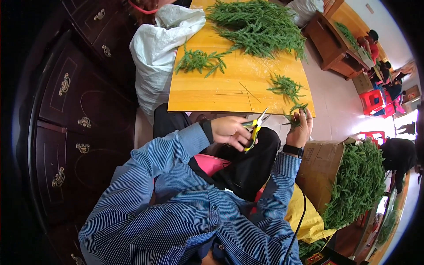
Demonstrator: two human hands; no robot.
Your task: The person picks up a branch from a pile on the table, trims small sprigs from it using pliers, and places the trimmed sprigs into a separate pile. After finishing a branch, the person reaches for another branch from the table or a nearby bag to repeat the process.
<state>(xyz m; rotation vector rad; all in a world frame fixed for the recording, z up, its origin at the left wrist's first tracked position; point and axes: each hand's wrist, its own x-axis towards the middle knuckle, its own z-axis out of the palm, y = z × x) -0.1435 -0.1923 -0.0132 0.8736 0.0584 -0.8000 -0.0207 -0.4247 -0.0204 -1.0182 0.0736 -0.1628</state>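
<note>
My left hand (230,132) is closed around long-nose pliers (254,130) with yellow and black handles. The metal jaws point up and away, just off the table's near edge. A small green needle-leaf sprig (292,117) is pinched between the fingers of my right hand (302,127), near the table's right front corner. Just beyond it lies another loose sprig (286,87). Several thin dark wires (248,93) rest on the yellow tabletop (194,95). Farther left sits a small cluster of green sprigs (201,61), and a large pile of green branches (260,26) covers the far part.
A white woven sack (152,66) stands against the table's left side, by dark drawer cabinets (88,97). To my right are a cardboard box (319,165) stuffed with green branches (357,181) and a yellow bag (304,216). Other people (373,46) sit at far-right tables near red stools (372,101).
</note>
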